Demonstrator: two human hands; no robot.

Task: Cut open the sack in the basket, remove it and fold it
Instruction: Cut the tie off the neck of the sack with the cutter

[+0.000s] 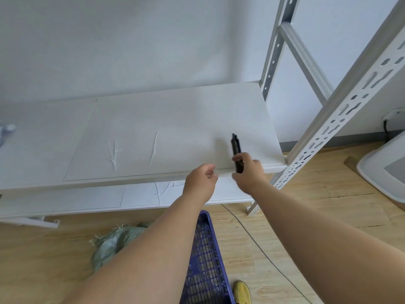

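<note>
at the shelf's front edge the right hand (248, 172) is closed round the lower end of a black knife (236, 150), thumb and fingers pinching the handle, the rest of it pointing up and away over the white shelf (153, 132). whether a blade is out i cannot tell; the tool is slightly blurred. whether the knife is being lifted from the shelf or set down on it cannot be read either. just beside it the left hand (200, 181) hovers with fingers loosely curled, holding nothing, near the shelf edge and apart from the knife.

below the arms stands the blue basket (205, 255), a lattice-walled plastic one, only its near wall and rim showing between the forearms; what lies inside it is hidden from this angle. a green woven sack (109, 242) with frayed fibres sits on the wooden floor (306, 205) to the left of the basket, partly behind the left forearm; whether any part of it reaches into the basket i cannot tell.

if the knife is just being taken up, my guess is that the cutting has not begun, and the next move calls for bringing the tool down to the sack, steadying the cloth with the free hand and keeping those fingers clear of the cut. a yellow shoe (242, 292) shows beside the basket.
</note>
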